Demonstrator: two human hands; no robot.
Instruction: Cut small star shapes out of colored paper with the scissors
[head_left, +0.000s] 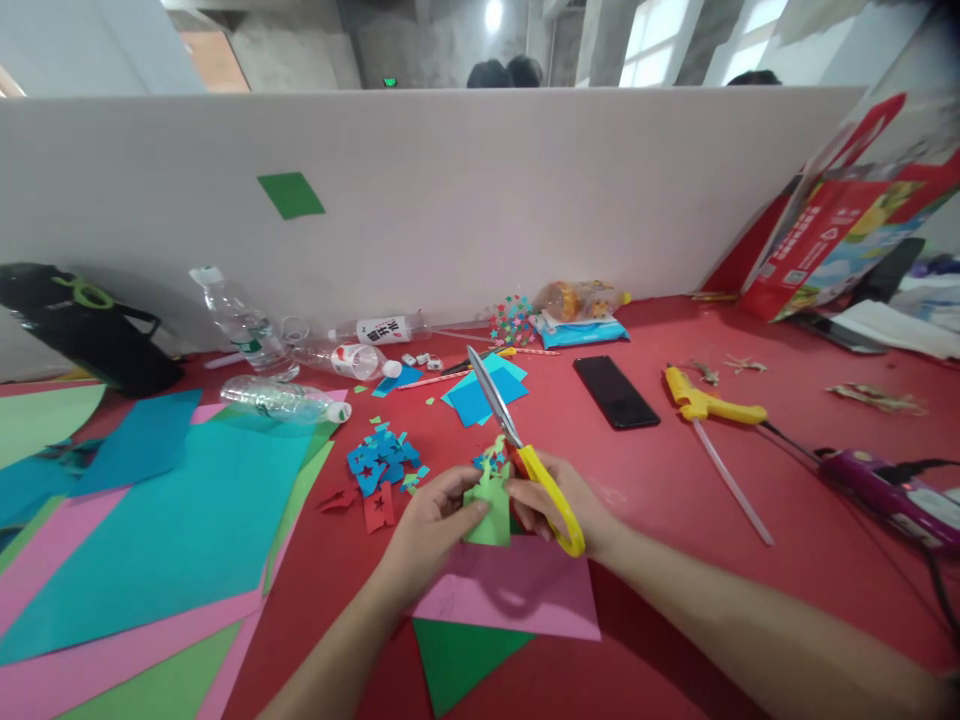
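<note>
Pinching a light green paper piece (489,515) between thumb and fingers, left hand (442,510); right hand (559,495) closed round yellow-handled scissors (553,485), blades pointing up and away, its fingertips at the paper's right edge, can't tell if pressing. Paper sits between both hands, above a pink sheet (517,605). Farther out I see blue scraps (382,460) left, phone (616,392) and yellow glue gun (709,405) right

Plastic bottles (281,399) sit between a black flask (86,330) and a dark phone (616,392).
</note>
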